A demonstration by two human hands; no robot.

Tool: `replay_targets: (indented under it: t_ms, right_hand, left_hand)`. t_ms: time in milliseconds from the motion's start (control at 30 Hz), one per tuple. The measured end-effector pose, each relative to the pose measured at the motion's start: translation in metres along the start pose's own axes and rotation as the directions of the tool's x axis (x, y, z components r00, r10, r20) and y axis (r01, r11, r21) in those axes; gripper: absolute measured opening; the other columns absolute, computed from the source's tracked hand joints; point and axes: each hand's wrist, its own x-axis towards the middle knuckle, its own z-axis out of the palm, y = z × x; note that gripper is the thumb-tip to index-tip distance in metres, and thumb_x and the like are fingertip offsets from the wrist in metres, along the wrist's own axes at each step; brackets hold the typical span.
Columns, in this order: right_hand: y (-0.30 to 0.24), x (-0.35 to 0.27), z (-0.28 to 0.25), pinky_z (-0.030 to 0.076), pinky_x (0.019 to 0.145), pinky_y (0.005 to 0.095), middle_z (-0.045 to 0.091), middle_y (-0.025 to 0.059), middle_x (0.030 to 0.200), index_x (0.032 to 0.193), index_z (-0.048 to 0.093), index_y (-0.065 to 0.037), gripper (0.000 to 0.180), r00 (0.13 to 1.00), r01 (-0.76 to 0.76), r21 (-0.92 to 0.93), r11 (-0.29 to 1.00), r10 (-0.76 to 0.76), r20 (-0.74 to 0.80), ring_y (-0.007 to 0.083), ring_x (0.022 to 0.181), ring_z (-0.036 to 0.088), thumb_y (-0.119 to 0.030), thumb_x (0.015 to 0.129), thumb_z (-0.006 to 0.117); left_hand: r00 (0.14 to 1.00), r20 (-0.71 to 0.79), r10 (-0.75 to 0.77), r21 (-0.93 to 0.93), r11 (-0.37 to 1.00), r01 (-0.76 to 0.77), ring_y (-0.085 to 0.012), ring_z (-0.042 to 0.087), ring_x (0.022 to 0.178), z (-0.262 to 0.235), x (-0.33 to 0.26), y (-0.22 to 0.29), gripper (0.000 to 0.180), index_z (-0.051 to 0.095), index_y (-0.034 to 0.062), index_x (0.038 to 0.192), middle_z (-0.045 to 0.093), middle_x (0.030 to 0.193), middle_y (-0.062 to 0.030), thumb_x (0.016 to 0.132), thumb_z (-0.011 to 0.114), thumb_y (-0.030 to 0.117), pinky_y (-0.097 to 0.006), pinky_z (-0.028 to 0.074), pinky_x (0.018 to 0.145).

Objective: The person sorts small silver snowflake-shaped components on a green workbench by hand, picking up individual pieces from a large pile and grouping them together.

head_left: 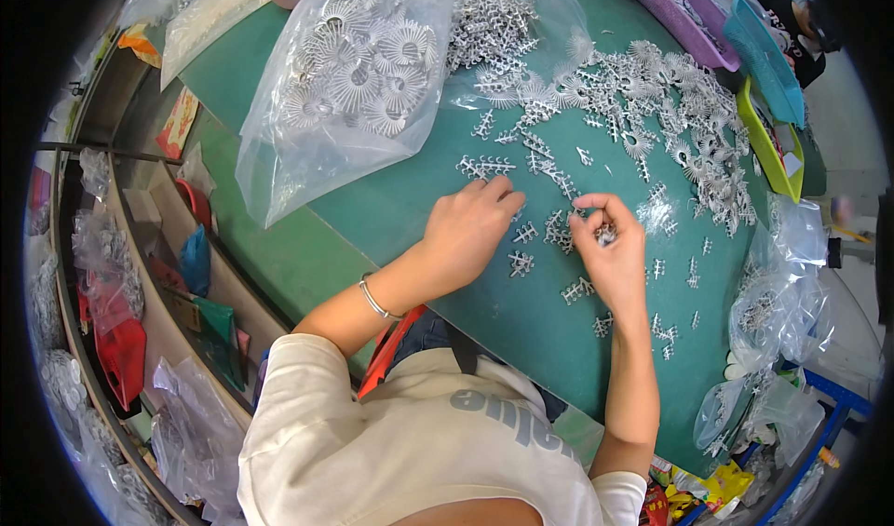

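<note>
1. Along the right edge of the green table (pixel 521 358), there are a turquoise plastic basket (pixel 764 65) and a lime-green tray (pixel 757 130).
2. To the left of the table stands an open shelf unit (pixel 244 293), containing a blue bag (pixel 194 261).
3. To the table's right is a blue metal frame (pixel 841 397).

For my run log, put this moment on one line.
left hand: near silvery branched pieces | right hand: curled, grip unclear | surface: green table | beyond hands: clear bag, frilled rings
</note>
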Motion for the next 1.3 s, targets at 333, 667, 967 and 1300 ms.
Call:
replay_targets:
  t_ms: [333, 667, 967, 1300]
  right_hand:
    - [0.008, 0.063, 0.041, 0.048, 0.06, 0.0414, 0.061, 0.0156, 0.08, 0.092, 0.062, -0.001, 0.02, 0.92, 0.324, -0.485, 0.812, -0.39, -0.039, 0.0347, 0.067, 0.059, -0.009, 0.074, 0.065]
    - [0.012, 0.045, 0.005, 0.03, 0.039, 0.0187, 0.06, 0.0053, 0.07, 0.09, 0.061, 0.0, 0.01, 0.972, -0.233, 0.387, 0.892, 0.202, 0.121, 0.0061, 0.045, 0.045, -0.004, 0.082, 0.057]
    - [0.005, 0.029, -0.006, 0.034, 0.037, 0.0209, 0.059, 0.0165, 0.089, 0.125, 0.043, 0.003, 0.04, 0.89, -0.452, 0.819, 0.354, 0.232, 0.391, 0.0121, 0.054, 0.048, -0.005, 0.086, 0.048]
    - [0.016, 0.018, 0.003, 0.035, 0.046, 0.0195, 0.062, 0.0049, 0.08, 0.127, 0.045, -0.002, 0.042, 0.996, -0.05, 0.101, 0.994, 0.043, 0.072, 0.0086, 0.051, 0.044, -0.003, 0.086, 0.054]
  left_hand:
    - [0.946, 0.295, -0.137, -0.955, -0.027, 0.294, -0.0148, 0.054, 0.074, -0.023, -0.005, -0.016, 0.006, 0.057, 0.0019, 0.086, 0.058, 0.101, -0.0103, 0.084, 0.057, 0.008, -0.022, 0.043, 0.053]
    - [0.955, 0.242, -0.171, -0.818, -0.566, 0.106, -0.0147, 0.047, 0.074, -0.002, -0.016, -0.03, 0.021, 0.048, 0.0087, 0.101, 0.049, 0.084, -0.0057, 0.086, 0.06, 0.017, -0.021, 0.041, 0.051]
    - [0.957, 0.246, -0.153, -0.876, -0.457, 0.152, -0.0156, 0.048, 0.073, -0.007, -0.017, -0.021, 0.026, 0.051, 0.0071, 0.11, 0.049, 0.077, -0.0052, 0.086, 0.058, 0.014, -0.023, 0.04, 0.05]
    - [0.952, 0.26, -0.164, -0.898, -0.403, 0.176, -0.0191, 0.053, 0.077, -0.004, -0.022, -0.019, 0.014, 0.055, 0.0067, 0.1, 0.054, 0.082, -0.0076, 0.088, 0.056, 0.014, -0.025, 0.046, 0.056]
